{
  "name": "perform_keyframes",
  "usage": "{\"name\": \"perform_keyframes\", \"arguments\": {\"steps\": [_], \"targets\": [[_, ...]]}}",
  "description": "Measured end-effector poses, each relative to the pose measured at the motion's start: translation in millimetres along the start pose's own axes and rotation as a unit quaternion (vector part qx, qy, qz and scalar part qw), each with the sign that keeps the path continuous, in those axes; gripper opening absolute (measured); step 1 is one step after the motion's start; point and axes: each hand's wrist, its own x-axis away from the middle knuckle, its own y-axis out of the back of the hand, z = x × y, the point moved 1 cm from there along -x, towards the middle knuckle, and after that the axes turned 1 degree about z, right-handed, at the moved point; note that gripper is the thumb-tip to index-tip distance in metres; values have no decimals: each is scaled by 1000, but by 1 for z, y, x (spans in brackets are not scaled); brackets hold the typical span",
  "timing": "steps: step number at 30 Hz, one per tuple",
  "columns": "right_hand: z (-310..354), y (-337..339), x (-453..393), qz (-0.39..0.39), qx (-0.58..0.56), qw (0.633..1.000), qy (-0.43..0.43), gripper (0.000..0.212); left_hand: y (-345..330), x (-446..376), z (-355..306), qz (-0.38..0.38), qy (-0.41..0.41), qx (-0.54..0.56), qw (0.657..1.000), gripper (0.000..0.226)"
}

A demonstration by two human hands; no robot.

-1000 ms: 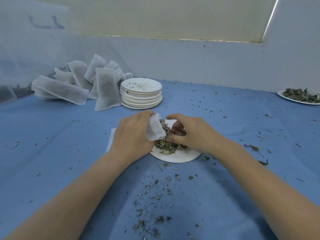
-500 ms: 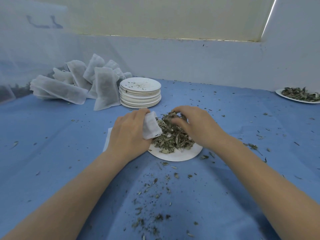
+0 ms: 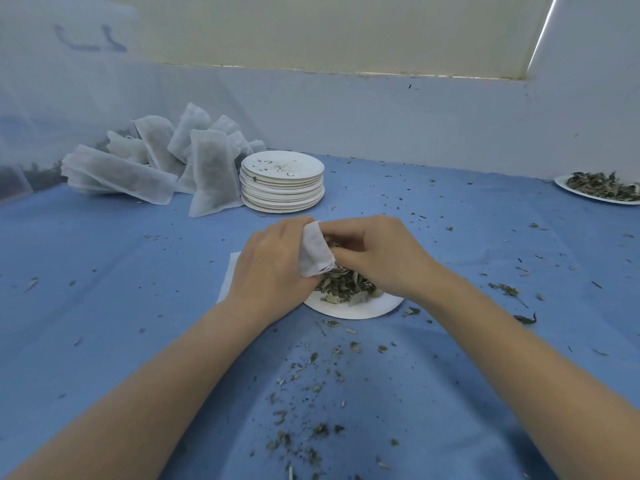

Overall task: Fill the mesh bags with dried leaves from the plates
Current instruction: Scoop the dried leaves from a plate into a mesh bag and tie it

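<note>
Blue cloth (image 3: pixel 121 289) covers the whole table, backed by a pale wall. At the centre, the left hand (image 3: pixel 273 268) is curled round the neck of a white mesh bag (image 3: pixel 316 249), holding its mouth over a plate (image 3: pixel 356 308) of dried leaves (image 3: pixel 346 284). The right hand (image 3: pixel 377 254) is bunched at the bag's mouth, fingers pinching leaves. Crumbs (image 3: pixel 304 403) litter the cloth at six o'clock; open cloth lies at nine and three. At eleven o'clock stands one stack of used plates (image 3: pixel 282 181), with a heap of filled bags (image 3: pixel 149 161) beside it, too overlapped to count. A second leaf plate (image 3: pixel 602 188) sits at two o'clock, cut by the frame edge.
</note>
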Motion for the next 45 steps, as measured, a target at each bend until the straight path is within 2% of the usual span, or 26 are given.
{"name": "perform_keyframes", "arguments": {"steps": [2,4,7,9,11,14,16,19,21,24,26,28,30,32,34,37,39,43,45], "targets": [[2,3,0,68,-85,994,-16,36,1,-1,2,-3,32,32,999,41],[2,4,-1,69,-123,990,-26,32,1,-3,3,0,52,55,997,43],[1,2,-1,-56,-96,993,-49,19,2,-3,0,-10,46,62,997,46],[1,-2,-1,-104,-28,994,-30,15,3,-2,-5,-12,20,63,998,51],[4,-6,-2,-70,66,995,-12,16,1,0,-10,-10,-23,22,999,49],[6,-10,-3,40,153,987,-21,23,-1,0,-13,18,-40,2,999,42],[5,-4,-1,58,115,992,-15,19,1,0,-10,9,-27,7,1000,50],[7,7,2,1,-24,1000,-10,24,7,0,-8,-16,16,16,1000,56],[8,5,2,-21,-18,1000,0,28,7,-2,-10,-22,15,17,999,55],[10,-5,1,22,29,999,1,26,6,-3,-13,-4,-13,19,1000,46],[8,-2,1,58,21,998,-7,22,6,-1,-10,10,-21,23,999,51],[5,7,1,66,6,998,-4,27,8,0,-5,17,-7,18,1000,61],[3,18,1,39,-28,999,1,30,9,-1,0,12,8,-3,1000,63],[-3,27,2,-14,-50,999,-10,22,11,-3,5,-2,12,-25,1000,60],[-12,34,2,-27,19,998,-45,20,13,-4,7,-12,27,-38,999,58],[-25,33,3,90,162,973,-140,47,14,-4,10,-20,40,-56,997,56],[-30,26,2,131,204,957,-157,56,13,-3,12,-21,44,-59,997,56],[-33,19,-1,117,261,951,-122,45,11,-2,14,-16,29,-65,997,57],[-33,19,-2,98,251,956,-119,40,10,-1,14,-13,24,-69,997,57]]}}
